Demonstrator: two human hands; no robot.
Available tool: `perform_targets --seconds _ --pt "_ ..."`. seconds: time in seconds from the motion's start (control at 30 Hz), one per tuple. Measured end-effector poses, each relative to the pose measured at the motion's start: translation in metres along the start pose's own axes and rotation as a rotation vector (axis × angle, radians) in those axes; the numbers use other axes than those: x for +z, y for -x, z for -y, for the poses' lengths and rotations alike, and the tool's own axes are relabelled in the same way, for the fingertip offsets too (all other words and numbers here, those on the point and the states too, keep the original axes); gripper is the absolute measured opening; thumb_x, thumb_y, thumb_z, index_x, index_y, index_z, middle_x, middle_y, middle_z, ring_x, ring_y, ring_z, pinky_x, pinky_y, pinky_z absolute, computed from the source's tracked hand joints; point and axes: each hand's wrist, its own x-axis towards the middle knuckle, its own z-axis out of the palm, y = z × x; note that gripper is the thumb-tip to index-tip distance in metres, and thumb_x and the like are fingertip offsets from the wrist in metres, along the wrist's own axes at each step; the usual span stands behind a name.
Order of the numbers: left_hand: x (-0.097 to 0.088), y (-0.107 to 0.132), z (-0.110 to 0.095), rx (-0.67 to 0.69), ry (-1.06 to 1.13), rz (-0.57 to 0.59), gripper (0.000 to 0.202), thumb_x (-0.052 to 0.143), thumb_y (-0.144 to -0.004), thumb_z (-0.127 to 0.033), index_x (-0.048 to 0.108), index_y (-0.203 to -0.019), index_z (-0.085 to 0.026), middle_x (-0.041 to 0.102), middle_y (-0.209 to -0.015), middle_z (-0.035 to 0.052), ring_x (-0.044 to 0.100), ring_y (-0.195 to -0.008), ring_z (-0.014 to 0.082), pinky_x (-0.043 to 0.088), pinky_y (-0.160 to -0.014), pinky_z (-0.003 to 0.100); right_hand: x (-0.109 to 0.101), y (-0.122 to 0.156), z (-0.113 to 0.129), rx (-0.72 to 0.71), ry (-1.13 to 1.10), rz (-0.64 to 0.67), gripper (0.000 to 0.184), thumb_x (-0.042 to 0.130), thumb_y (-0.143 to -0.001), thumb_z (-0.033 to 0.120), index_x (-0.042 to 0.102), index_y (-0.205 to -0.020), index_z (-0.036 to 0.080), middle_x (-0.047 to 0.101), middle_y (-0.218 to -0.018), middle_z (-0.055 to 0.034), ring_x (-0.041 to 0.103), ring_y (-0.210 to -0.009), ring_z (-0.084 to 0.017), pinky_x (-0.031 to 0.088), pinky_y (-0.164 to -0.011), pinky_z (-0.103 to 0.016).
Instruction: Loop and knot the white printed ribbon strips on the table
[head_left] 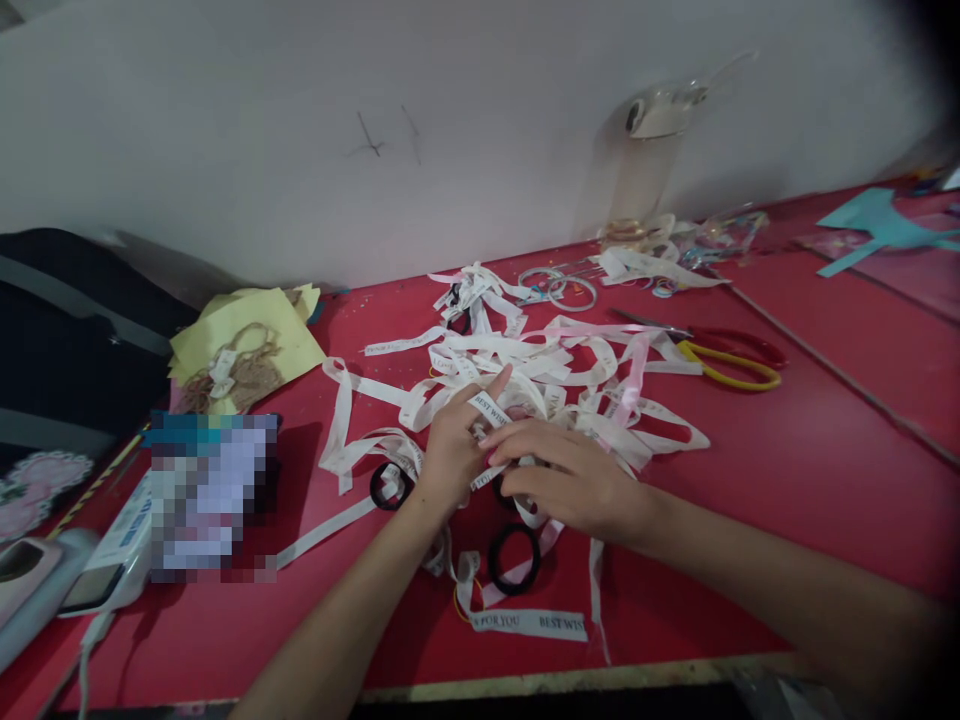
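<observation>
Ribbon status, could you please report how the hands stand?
Left hand holds a white ribbon. Right hand touches it, grip unclear. Hair ties and loose ribbons crowd around.

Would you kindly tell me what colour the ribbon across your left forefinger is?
The ribbon is white with dark printed lettering, clearest in the head view.

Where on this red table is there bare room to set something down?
Widest bare patch: the red table right of the ribbon pile, between the scissors and the right forearm. A smaller strip lies front left, below the blurred box. The middle is crowded: that pile, black hair ties, the left hand and right hand.
</observation>
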Motion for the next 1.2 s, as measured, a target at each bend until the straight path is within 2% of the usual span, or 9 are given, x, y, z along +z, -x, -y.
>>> perform_targets --seconds 0.13,0.27,0.43,0.6,0.67,0.8,0.9,1.03,1.2 --pt "-0.004 0.002 -0.003 -0.035 -0.022 0.078 0.060 0.058 -0.075 -0.016 0.051 -0.135 -0.022 0.063 -0.081 -0.0010 0.052 -0.074 0.0137 0.045 -0.074 0.025 -0.004 0.002 -0.001 -0.078 0.025 0.005 0.018 0.051 -0.086 0.007 0.063 -0.084 0.021 0.065 -0.100 -0.0062 0.062 -0.100 -0.017 0.051 -0.091 -0.033" --pt "-0.007 0.002 -0.004 -0.113 -0.002 0.100 0.058 0.057 -0.072 -0.012 0.057 -0.129 -0.021 0.071 -0.096 0.0019 0.061 -0.084 0.0172 0.047 -0.083 0.029 -0.006 0.003 -0.002 -0.007 -0.057 -0.069 0.021 0.052 -0.084 0.005 0.064 -0.080 0.021 0.064 -0.096 -0.0047 0.063 -0.094 -0.016 0.053 -0.084 -0.030" --pt "-0.011 -0.002 -0.008 -0.138 -0.161 0.154 0.045 0.057 -0.075 -0.015 0.065 -0.119 -0.023 0.072 -0.102 0.0053 0.064 -0.093 0.0211 0.048 -0.084 0.032 -0.008 0.000 -0.002 0.077 -0.061 -0.168 0.024 0.053 -0.082 0.002 0.065 -0.077 0.021 0.064 -0.095 -0.0043 0.064 -0.089 -0.015 0.054 -0.076 -0.027" --pt "-0.014 -0.004 -0.012 -0.065 -0.295 0.221 0.040 0.057 -0.074 -0.013 0.068 -0.111 -0.023 0.068 -0.115 0.0059 0.060 -0.109 0.0229 0.044 -0.091 0.033 -0.010 -0.002 0.000 0.098 -0.078 -0.200 0.025 0.054 -0.080 -0.001 0.066 -0.074 0.020 0.064 -0.091 -0.0043 0.064 -0.086 -0.015 0.052 -0.074 -0.026" --pt "-0.013 -0.004 -0.011 -0.036 -0.279 0.266 0.030 0.056 -0.076 -0.015 0.069 -0.103 -0.022 0.070 -0.110 0.0047 0.062 -0.103 0.0212 0.045 -0.085 0.029 -0.010 -0.003 0.000 0.136 -0.100 -0.234 0.024 0.056 -0.078 -0.002 0.065 -0.073 0.020 0.064 -0.090 -0.0036 0.063 -0.086 -0.014 0.051 -0.074 -0.026" --pt "-0.011 -0.005 -0.008 -0.026 -0.296 0.350 0.011 0.058 -0.079 -0.023 0.068 -0.081 -0.018 0.070 -0.081 0.0035 0.062 -0.075 0.0174 0.042 -0.066 0.025 -0.012 -0.004 -0.001 0.295 -0.180 -0.311 0.023 0.060 -0.076 -0.002 0.064 -0.072 0.020 0.063 -0.090 -0.0019 0.062 -0.084 -0.013 0.050 -0.073 -0.024" --pt "-0.012 -0.006 -0.006 -0.019 -0.216 0.366 0.017 0.058 -0.083 -0.030 0.069 -0.081 -0.018 0.068 -0.078 0.0036 0.061 -0.073 0.0166 0.041 -0.066 0.024 -0.012 -0.006 -0.002 0.383 -0.238 -0.378 0.020 0.064 -0.077 0.002 0.063 -0.069 0.020 0.062 -0.084 -0.0007 0.061 -0.078 -0.012 0.048 -0.066 -0.022" --pt "-0.017 -0.008 -0.004 -0.043 -0.062 0.346 0.025 0.060 -0.083 -0.035 0.071 -0.100 -0.022 0.070 -0.090 0.0049 0.063 -0.086 0.0194 0.044 -0.075 0.025 -0.012 -0.007 -0.005 0.398 -0.310 -0.391 0.017 0.066 -0.076 0.005 0.063 -0.068 0.020 0.058 -0.075 0.0011 0.058 -0.073 -0.011 0.047 -0.065 -0.021" --pt "-0.018 -0.008 -0.008 -0.134 0.302 0.308 0.032 0.066 -0.078 -0.038 0.072 -0.106 -0.022 0.069 -0.112 0.0065 0.061 -0.104 0.0234 0.043 -0.093 0.030 -0.010 -0.006 -0.012 0.583 -0.368 -0.452 0.014 0.068 -0.075 0.009 0.062 -0.069 0.019 0.060 -0.077 0.0016 0.058 -0.072 -0.010 0.046 -0.065 -0.021"
